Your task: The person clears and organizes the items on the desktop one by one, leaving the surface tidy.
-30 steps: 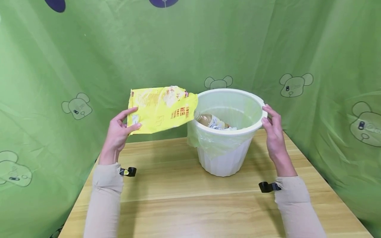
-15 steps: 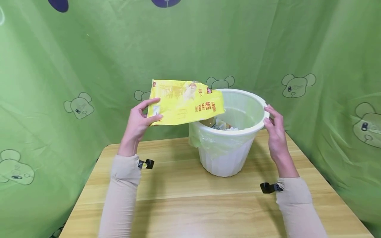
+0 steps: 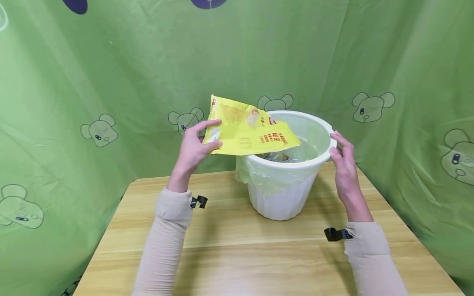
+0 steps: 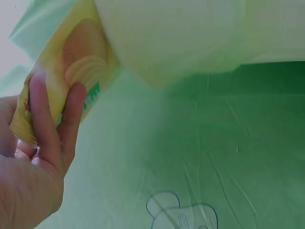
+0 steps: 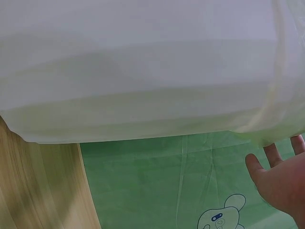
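Observation:
My left hand point(image 3: 194, 147) pinches the left end of a yellow snack bag point(image 3: 240, 133) between thumb and fingers. Printed with red writing, the flat bag slants down to the right, its far end over the mouth of a white trash bin point(image 3: 279, 201). In the left wrist view, fingers lie along the back of the snack bag point(image 4: 86, 52), which shows a round food picture. My right hand point(image 3: 344, 164) grips the bin's right rim with its thumb and fingers. A pale green bin liner point(image 3: 270, 179) hangs over the rim. Crumpled rubbish point(image 3: 279, 157) inside is partly hidden by the bag.
The bin stands upright near the far edge of a wooden table point(image 3: 237, 263). Behind and on both sides hangs a green curtain point(image 3: 222, 53) with bear-head drawings. A small black camera point(image 3: 337, 234) is strapped at the right wrist, another camera point(image 3: 199, 202) at the left.
My left hand has carried the snack bag to the right, from beside the bin to over its opening, and the bag's right end now dips lower. My right hand stays on the rim.

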The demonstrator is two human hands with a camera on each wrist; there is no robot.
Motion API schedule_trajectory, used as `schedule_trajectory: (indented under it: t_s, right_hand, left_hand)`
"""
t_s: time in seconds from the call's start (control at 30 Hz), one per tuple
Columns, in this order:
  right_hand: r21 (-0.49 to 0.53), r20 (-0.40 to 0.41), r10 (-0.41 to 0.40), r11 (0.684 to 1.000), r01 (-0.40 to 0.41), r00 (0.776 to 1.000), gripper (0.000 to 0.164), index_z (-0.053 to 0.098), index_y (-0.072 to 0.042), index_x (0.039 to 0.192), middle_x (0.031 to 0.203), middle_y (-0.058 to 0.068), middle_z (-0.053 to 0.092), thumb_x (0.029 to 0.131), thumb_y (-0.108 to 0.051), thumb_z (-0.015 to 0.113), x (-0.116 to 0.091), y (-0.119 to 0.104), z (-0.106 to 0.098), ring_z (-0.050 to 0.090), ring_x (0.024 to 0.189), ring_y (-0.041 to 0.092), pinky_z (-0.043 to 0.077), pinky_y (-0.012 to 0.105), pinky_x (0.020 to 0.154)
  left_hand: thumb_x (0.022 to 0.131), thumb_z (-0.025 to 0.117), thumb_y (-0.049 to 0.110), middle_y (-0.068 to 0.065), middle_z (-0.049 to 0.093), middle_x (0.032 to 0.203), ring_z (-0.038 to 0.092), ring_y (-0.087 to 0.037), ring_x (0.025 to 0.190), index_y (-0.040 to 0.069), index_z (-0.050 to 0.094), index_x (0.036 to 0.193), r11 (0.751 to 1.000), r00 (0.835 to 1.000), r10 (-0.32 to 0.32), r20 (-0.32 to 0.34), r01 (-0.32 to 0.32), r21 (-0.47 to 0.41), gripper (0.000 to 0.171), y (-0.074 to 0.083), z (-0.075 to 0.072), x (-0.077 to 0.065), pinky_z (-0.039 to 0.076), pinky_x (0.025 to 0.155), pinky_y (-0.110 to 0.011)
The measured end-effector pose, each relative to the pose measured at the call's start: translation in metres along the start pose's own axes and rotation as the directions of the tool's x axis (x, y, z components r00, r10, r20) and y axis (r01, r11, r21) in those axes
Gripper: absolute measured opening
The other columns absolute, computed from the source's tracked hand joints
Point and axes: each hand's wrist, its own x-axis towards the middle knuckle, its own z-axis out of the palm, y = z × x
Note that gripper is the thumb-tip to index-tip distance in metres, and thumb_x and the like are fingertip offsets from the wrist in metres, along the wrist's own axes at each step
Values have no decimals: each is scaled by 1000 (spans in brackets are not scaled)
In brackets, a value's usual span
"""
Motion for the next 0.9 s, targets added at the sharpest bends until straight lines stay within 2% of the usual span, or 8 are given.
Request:
schedule_trajectory:
  t_s: [0.13,0.23,0.4,0.5,0.63,0.77,0.83,0.9]
  right_hand:
    - [10,2,-2,1000,2,1000,47,43,-19,155,170,1,23,109,-26,44,0,2,-1,40,138,15,27,37,125]
    - [14,-1,-4,1000,4,1000,47,43,-19,155,170,1,23,109,-26,44,-1,2,-1,41,136,12,28,37,124]
    - [30,-9,-7,1000,8,1000,46,44,-19,154,170,1,24,108,-25,45,-1,1,-2,41,135,11,27,36,124]
    - [27,-9,-9,1000,9,1000,46,44,-18,154,170,1,24,108,-25,45,-1,2,-2,41,137,12,26,37,125]
    - [20,-6,-5,1000,5,1000,46,43,-18,154,170,0,23,109,-26,45,-1,1,-1,40,139,15,26,38,126]
    - [26,-5,-4,1000,4,1000,46,44,-19,154,170,0,23,108,-26,45,-2,1,0,40,139,16,26,38,126]
    - [29,-7,-5,1000,5,1000,46,44,-19,154,170,0,23,108,-26,45,-2,1,0,40,139,16,26,38,126]
    - [25,-8,-5,1000,5,1000,46,44,-19,154,170,0,23,108,-26,45,-3,1,0,40,138,15,26,38,126]
  left_hand:
    - [79,72,-14,-16,58,140,70,-26,84,10,67,137,996,999,31,-6,-31,83,63,4,16,1,65,65,-30]
    - [78,72,-13,-14,59,141,67,-22,72,12,68,137,982,999,53,-5,-51,180,64,9,29,4,63,58,-29]
    - [78,72,-12,-12,61,145,49,-11,54,13,67,138,926,995,99,19,-99,365,65,16,52,10,55,49,-24]
    - [78,73,-12,-10,62,145,39,-8,50,13,66,139,896,993,106,45,-115,429,66,19,65,14,51,48,-21]
    - [80,75,-8,-7,63,145,38,-10,51,14,64,141,859,992,94,81,-122,498,66,21,81,17,47,46,-19]
    - [81,78,-3,-6,62,147,59,-14,79,14,63,142,819,990,86,109,-133,559,65,20,94,20,51,57,-22]
    - [83,79,2,-5,60,149,63,-18,101,14,62,143,813,988,80,129,-139,565,63,19,99,22,56,71,-26]
    - [87,78,8,-4,58,152,60,-19,125,15,61,145,818,985,63,162,-144,557,61,17,103,23,56,94,-29]
